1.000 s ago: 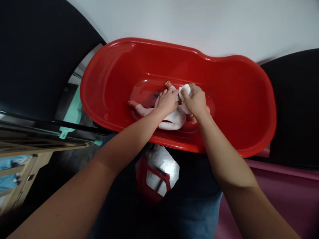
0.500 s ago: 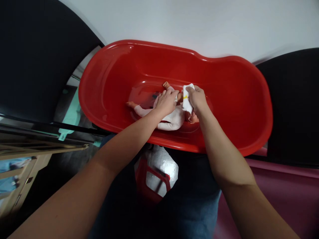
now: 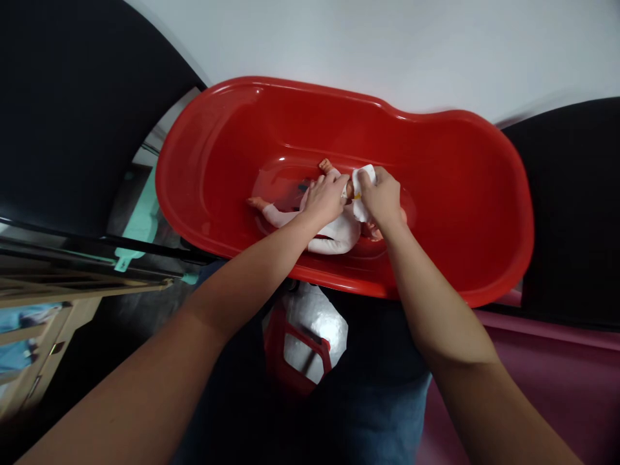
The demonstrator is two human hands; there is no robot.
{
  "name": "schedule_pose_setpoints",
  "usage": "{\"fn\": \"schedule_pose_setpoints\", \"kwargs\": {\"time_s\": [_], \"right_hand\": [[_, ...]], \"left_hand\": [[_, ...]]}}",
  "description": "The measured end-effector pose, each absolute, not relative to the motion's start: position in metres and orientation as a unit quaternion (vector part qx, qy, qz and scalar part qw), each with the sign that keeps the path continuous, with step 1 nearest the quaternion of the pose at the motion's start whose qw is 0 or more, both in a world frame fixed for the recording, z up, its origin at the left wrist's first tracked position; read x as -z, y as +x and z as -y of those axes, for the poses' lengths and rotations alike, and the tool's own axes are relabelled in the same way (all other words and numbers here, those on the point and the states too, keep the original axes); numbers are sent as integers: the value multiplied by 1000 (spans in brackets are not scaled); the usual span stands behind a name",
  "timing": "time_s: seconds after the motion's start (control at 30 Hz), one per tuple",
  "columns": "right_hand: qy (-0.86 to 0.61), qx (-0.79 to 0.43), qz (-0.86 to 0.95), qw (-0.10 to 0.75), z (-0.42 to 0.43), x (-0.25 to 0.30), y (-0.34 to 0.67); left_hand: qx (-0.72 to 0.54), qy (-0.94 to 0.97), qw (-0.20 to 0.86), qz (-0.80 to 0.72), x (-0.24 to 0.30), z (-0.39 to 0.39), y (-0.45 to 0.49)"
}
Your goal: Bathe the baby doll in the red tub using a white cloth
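Note:
A baby doll in white clothing lies on its back in a red baby bathtub, its feet toward the left and its head toward the right. My left hand is closed over the doll's raised arm, whose small hand shows just past my fingers. Pinched in my right hand is a white cloth with a yellow mark, held against or close beside the doll's hand. Most of the doll's head is hidden under my right hand and wrist.
Black rounded surfaces flank the tub on both sides. A pale green plastic piece is at the left, above a wooden slatted frame. Below the tub, a red stool-like frame is between my legs. A white wall rises behind.
My right hand has shifted slightly left, and the cloth is now more folded around its fingertips, near the doll's hand. My left hand keeps its hold. The view has shifted slightly.

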State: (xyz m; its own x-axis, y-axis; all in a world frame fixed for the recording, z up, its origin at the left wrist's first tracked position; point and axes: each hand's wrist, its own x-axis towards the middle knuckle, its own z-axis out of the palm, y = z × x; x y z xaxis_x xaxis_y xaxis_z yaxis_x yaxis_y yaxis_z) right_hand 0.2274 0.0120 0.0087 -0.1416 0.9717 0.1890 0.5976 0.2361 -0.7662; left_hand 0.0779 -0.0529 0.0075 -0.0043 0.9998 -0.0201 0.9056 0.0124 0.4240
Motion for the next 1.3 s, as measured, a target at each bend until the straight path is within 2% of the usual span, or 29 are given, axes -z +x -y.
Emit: {"fn": "schedule_pose_setpoints", "kwargs": {"time_s": [0.17, 0.37, 0.6, 0.8, 1.13, 1.23, 1.3], "right_hand": [[-545, -267, 713, 350, -4, -12, 225], [-532, -272, 743, 302, 0, -15, 225], [-538, -274, 737, 303, -10, -9, 228], [-549, -296, 700, 347, -21, 0, 229], [-528, -424, 605, 418, -32, -6, 229], [-563, -431, 528, 468, -32, -15, 229], [-562, -393, 516, 514, -25, -21, 227]], "left_hand": [[-152, 680, 169, -697, -8, 54, 78], [-142, 679, 158, -702, -7, 54, 75], [-144, 687, 160, -694, -8, 54, 76], [-151, 687, 154, -694, -8, 54, 77], [-178, 668, 172, -702, -11, 53, 79], [-180, 666, 176, -703, -10, 52, 79], [-179, 667, 175, -702, -9, 52, 79]]}}
